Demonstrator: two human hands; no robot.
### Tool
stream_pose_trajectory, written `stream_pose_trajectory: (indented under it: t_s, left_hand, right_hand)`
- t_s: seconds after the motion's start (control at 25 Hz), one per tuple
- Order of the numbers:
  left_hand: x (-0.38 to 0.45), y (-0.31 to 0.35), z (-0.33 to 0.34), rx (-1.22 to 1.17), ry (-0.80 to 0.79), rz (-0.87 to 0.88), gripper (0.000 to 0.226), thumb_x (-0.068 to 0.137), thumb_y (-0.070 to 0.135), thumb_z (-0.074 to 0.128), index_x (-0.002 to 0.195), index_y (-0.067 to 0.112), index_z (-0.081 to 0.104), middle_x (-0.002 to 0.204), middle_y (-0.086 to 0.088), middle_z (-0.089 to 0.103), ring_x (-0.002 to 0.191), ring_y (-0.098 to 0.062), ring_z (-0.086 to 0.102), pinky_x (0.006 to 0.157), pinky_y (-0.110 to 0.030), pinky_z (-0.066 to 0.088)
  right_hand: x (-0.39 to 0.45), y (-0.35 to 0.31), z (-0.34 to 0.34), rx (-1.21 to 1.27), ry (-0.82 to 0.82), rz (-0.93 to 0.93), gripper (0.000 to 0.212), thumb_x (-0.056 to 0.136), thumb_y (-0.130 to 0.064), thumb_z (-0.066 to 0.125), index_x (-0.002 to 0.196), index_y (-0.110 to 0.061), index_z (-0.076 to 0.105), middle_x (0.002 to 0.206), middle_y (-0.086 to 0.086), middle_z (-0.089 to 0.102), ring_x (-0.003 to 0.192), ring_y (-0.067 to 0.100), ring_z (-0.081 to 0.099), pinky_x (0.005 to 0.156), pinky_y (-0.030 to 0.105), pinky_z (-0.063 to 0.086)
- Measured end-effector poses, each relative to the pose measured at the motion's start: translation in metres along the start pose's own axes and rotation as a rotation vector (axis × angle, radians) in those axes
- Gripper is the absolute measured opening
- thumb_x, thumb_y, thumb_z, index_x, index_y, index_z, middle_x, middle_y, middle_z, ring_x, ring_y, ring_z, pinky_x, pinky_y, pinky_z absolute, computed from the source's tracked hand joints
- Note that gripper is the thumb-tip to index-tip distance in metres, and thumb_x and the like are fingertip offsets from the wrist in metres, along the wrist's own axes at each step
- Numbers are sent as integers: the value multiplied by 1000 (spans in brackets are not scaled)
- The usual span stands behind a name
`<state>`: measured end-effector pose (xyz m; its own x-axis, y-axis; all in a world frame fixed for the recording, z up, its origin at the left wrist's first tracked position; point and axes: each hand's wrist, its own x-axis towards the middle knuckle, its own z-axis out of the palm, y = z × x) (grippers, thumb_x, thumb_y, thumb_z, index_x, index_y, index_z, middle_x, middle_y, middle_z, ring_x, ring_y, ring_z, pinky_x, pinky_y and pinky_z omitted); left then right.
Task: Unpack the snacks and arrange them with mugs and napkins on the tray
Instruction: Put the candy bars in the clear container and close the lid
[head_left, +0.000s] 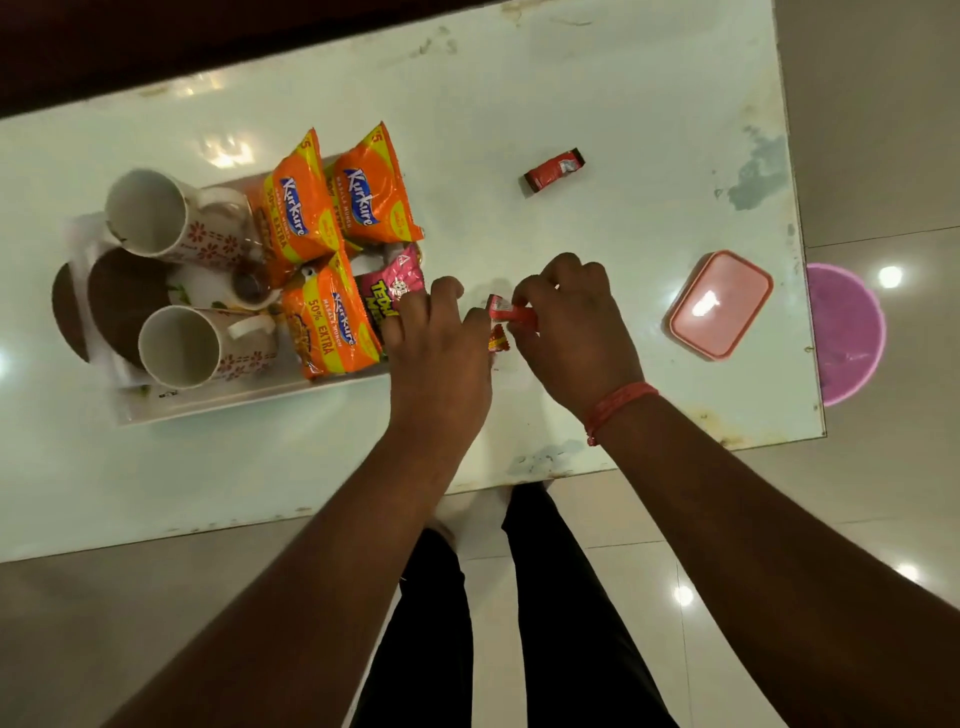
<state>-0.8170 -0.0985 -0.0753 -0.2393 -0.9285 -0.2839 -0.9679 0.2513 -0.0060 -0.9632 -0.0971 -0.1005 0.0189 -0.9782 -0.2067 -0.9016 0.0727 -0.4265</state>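
Snacks are mostly on the tray (249, 400) already: three orange Kurkure packets (332, 332) lie at its 3 o'clock side, with a pink packet (397, 280) wedged beside them at the edge nearest the hands. Two floral mugs (176, 345) sit at the tray's 9 o'clock end, tipped so their mouths face the camera, on what look like brown napkins (122, 299). Just off the tray, toward 3 o'clock over the bare table (519, 93), both hands work on one small red wrapped sweet (511, 314). The right hand (576, 332) has its grip pinched narrow on one end of the wrapper; the left hand (441, 348) pinches the other end, fingers closed on it. It looks like an unwrapping or tearing step. That wrapper should be light, thin and crinkly, a bit slick, so taking it by the crimped ends gives the surest hold; squeezing the middle risks crushing what is inside. Another red wrapper piece (555, 170) lies alone at 12 o'clock from the hands, and a pink lidded box (719, 306) sits toward 3 o'clock, near the table's edge. The puffed packets are soft and slippery; best lifted by a sealed seam.
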Motion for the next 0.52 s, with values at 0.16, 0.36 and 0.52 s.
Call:
stream_pose_trajectory:
  t_s: [0.16, 0.36, 0.52]
  left_hand:
    - [8, -12, -1, -35, 24, 94, 44, 77, 28, 83, 117, 16, 67, 135, -14, 52, 121, -34, 49, 94, -45, 43]
    - [50, -24, -13, -67, 114, 147, 43, 82, 24, 77, 122, 18, 62, 141, -12, 49, 129, -35, 45, 103, -48, 41]
    - [75, -30, -15, -56, 123, 180, 46, 88, 26, 71, 131, 17, 56, 147, -14, 45, 139, -37, 36, 114, -57, 29]
  right_hand:
    - [18, 7, -4, 46, 14, -6, 38, 88, -29, 70, 122, -14, 63, 120, 12, 54, 108, 31, 49, 88, 37, 49]
    - [89, 42, -21, -207, -27, -14, 57, 88, -23, 65, 141, -16, 45, 144, 15, 41, 123, 40, 44, 96, 50, 45]
    - [132, 62, -23, -439, -204, -74, 61, 92, -26, 63, 145, -12, 37, 148, 15, 36, 128, 44, 40, 97, 53, 43]
